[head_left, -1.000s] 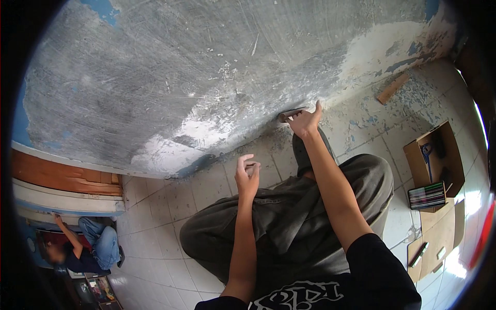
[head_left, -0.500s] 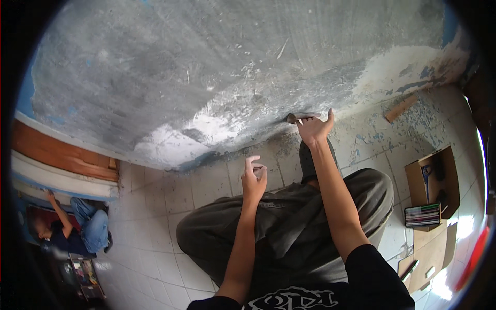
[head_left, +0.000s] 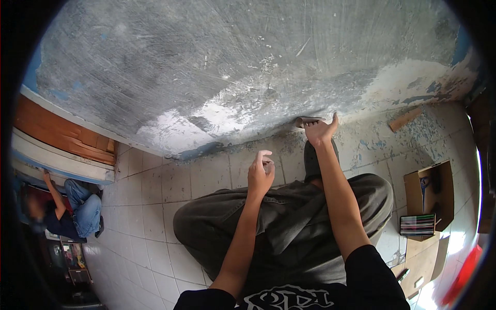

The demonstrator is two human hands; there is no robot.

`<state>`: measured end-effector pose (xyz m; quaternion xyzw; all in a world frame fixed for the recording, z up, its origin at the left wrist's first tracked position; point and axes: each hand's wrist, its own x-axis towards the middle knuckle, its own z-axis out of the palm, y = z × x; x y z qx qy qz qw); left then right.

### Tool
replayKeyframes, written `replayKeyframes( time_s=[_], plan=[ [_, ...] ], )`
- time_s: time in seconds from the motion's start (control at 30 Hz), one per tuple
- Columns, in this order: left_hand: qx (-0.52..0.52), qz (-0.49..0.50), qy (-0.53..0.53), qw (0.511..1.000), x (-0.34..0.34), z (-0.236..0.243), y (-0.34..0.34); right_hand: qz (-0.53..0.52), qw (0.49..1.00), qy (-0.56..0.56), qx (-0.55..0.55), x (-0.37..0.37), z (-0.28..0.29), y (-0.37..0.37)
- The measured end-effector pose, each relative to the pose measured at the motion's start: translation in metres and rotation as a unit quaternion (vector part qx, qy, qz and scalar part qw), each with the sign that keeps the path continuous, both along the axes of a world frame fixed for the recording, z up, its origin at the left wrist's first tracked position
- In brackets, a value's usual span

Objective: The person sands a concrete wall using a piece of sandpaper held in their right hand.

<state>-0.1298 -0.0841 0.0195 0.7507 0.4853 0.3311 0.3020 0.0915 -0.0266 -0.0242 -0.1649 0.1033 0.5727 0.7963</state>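
Observation:
My right hand [head_left: 320, 133] presses a curled sheet of sandpaper [head_left: 300, 122] against the foot of the grey, scraped wall [head_left: 206, 67]. Its fingers lie over the sheet and its thumb points up, away from them; the palm side hides part of the sheet. Above my lap hangs my left hand [head_left: 261, 174], apart from the wall, its dusty fingers loosely curled with a gap to the thumb and nothing seen between them. Pale bare patches [head_left: 222, 116] mark the wall left of the sandpaper.
Paint flakes litter the tiled floor [head_left: 206, 175] along the wall, near a brown strip [head_left: 405, 119]. At right stand an open cardboard box [head_left: 445, 199] with blue-handled scissors [head_left: 424, 186] and a stack of thin cases [head_left: 417, 225]. Another person [head_left: 82, 206] sits far left.
My right hand and the sandpaper have shifted slightly right along the wall's foot. My left hand has curled a little more. The view has tilted slightly.

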Motion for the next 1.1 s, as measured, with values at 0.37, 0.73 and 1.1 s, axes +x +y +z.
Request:
replayKeyframes(
  time_s=[0.37, 0.73, 1.1],
  plan=[
    [-0.006, 0.012, -0.025, 1.000, 0.000, -0.002, 0.001, 0.056, 0.997, -0.061, -0.004, -0.018, 0.002, 0.000],
    [-0.008, 0.011, -0.018, 1.000, 0.001, -0.004, 0.001, 0.029, 0.999, 0.023, -0.025, -0.019, 0.009, -0.001],
    [-0.018, 0.020, -0.002, 1.000, -0.003, 0.000, -0.003, 0.054, 0.996, 0.071, 0.014, -0.026, 0.016, -0.002]
  ],
)
